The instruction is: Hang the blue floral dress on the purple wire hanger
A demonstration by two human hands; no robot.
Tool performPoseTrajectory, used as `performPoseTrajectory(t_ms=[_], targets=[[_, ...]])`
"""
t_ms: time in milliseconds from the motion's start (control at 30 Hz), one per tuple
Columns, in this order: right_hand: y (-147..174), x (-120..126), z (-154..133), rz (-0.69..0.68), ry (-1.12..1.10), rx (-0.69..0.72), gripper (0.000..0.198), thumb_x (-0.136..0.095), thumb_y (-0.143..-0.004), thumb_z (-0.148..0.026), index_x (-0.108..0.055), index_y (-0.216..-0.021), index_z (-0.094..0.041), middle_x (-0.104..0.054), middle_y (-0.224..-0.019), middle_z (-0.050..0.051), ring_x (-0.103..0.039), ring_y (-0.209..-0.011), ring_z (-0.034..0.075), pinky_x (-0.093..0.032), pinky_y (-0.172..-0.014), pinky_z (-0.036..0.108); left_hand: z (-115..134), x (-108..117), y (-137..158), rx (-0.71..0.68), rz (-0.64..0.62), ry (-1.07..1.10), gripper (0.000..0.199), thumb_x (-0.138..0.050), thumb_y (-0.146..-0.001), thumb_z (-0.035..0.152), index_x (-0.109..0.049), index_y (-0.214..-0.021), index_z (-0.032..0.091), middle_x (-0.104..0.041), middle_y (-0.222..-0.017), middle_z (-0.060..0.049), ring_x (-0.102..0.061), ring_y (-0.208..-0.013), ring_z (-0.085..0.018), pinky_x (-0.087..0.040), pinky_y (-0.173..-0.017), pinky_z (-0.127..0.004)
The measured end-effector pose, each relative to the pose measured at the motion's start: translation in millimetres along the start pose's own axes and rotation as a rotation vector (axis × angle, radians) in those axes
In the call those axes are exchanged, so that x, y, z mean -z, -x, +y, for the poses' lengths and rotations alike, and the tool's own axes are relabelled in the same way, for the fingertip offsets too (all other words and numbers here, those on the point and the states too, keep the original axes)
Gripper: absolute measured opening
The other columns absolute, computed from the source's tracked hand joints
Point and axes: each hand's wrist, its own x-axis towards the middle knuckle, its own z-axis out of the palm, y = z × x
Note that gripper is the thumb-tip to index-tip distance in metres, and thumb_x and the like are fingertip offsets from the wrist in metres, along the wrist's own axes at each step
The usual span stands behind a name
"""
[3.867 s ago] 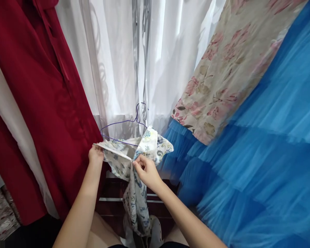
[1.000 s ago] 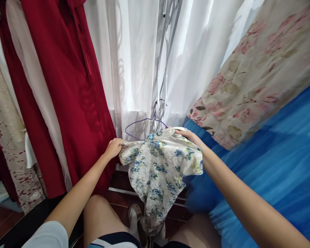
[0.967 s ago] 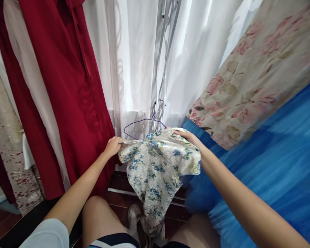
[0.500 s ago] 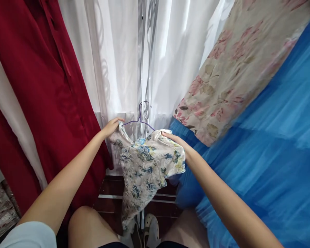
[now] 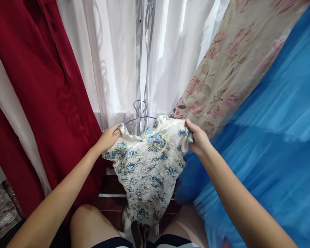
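A white dress [image 5: 150, 168] with a blue and yellow floral pattern hangs in front of me on a purple hanger [image 5: 137, 115]. My left hand [image 5: 110, 137] is closed on the dress at its left shoulder, beside the neckline. At the other side, my right hand [image 5: 198, 137] pinches the edge of the right sleeve and holds it out sideways. The hanger's hook stands up above the neckline, in front of the white curtain; whether it rests on anything I cannot tell. Inside the dress, the hanger's ends are hidden by cloth.
Long red cloth [image 5: 64, 103] hangs on the left. White curtains [image 5: 170, 62] with grey ribbons form the back. To the right hang a cream garment with pink flowers [image 5: 209, 82] and layered blue tulle [image 5: 268, 144]. My knees are below, above a dark red-brown floor [image 5: 111, 203].
My right hand has gone from the shoulder out to the sleeve edge, spreading the dress wider and flatter. My left hand has dropped slightly and the hanger has tilted.
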Motion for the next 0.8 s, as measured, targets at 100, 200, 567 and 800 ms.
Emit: performPoseTrajectory(t_ms=[100, 200, 567, 800], targets=[[-6.4, -29.5, -16.7, -0.042, -0.022, 0.037, 0.03, -0.062, -0.087, -0.046, -0.068, -0.101, -0.02, -0.075, -0.082, 0.006, -0.072, -0.09, 0.028, -0.06, -0.078, 0.038, 7.2, -0.8, -1.1, -0.028, 0.069, -0.13, 0.024, -0.054, -0.085, 0.031, -0.067, -0.1, 0.018, -0.069, -0.096, -0.004, -0.06, -0.093, -0.023, -0.041, -0.084, -0.027], [13.2, -58.3, -17.1, -0.277, 0.074, 0.066, 0.037, -0.057, -0.091, -0.05, -0.067, -0.11, -0.02, -0.075, -0.091, 0.005, -0.069, -0.099, 0.025, -0.057, -0.087, 0.036, -9.5, -5.1, -5.6, 0.087, 0.205, 0.011, 0.01, -0.057, -0.078, 0.024, -0.064, -0.075, 0.017, -0.061, -0.072, -0.001, -0.055, -0.078, -0.02, -0.04, -0.077, -0.026], [56.3, -30.1, 73.9, -0.752, 0.684, 0.381, 0.084, -0.071, -0.081, -0.049, -0.032, -0.152, -0.026, -0.042, -0.151, 0.015, -0.045, -0.135, 0.033, -0.035, -0.112, 0.054, 13.5, -71.1, 42.8, 0.105, 0.194, 0.631, 0.025, -0.06, -0.082, 0.042, -0.052, -0.077, 0.018, -0.048, -0.065, 0.002, -0.042, -0.056, -0.012, -0.037, -0.053, -0.022], [70.4, -15.3, 123.1, -0.473, 1.102, 0.886, 0.116, -0.075, -0.07, -0.035, 0.001, -0.156, -0.015, -0.022, -0.157, 0.022, -0.017, -0.147, 0.041, -0.032, -0.114, 0.057, 93.9, -130.4, 53.7, 0.058, -0.247, 1.004, 0.028, -0.062, -0.08, 0.047, -0.054, -0.088, 0.022, -0.065, -0.1, -0.009, -0.061, -0.083, -0.021, -0.049, -0.072, -0.032]])
